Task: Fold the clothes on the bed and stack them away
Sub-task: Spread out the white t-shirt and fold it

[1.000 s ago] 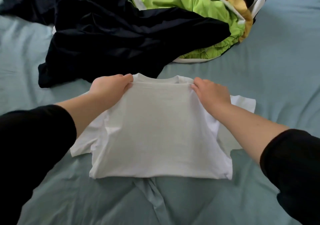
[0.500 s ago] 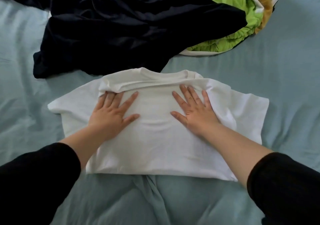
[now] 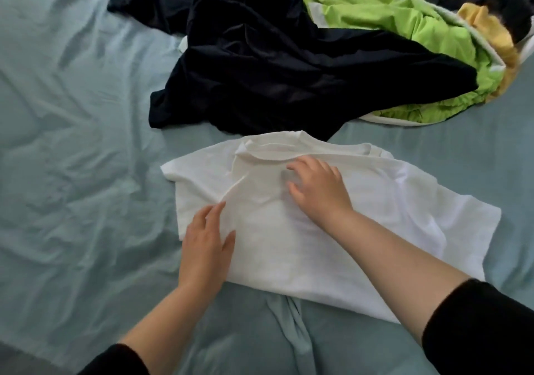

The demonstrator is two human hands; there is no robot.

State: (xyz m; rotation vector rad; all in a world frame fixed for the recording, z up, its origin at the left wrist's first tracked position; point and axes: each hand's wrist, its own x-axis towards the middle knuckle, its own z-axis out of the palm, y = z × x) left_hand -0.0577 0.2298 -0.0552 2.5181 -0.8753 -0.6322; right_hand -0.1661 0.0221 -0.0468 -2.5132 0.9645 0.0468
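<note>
Teal sheet of bed (image 3: 72, 259), rumpled, nearest. On it, close to person, white T-shirt (image 3: 375, 230), looks doubled hem-to-collar, sleeves sticking out both sides. Left hand (image 3: 206, 247) flat on shirt's left edge, grip wide, holding nothing; likely pinning cloth where side fold will hinge. Right hand (image 3: 318, 192) further in, mid-chest below collar, fingers spread, loosely bent, pressing not pinching, grip unclosed; seems to anchor shirt against sliding. Beyond, just beside collar: dark garment (image 3: 274, 71), unfolded. Farthest: green garment (image 3: 390, 22), yellow garment (image 3: 491, 36), heaped together, not yet folded.
</note>
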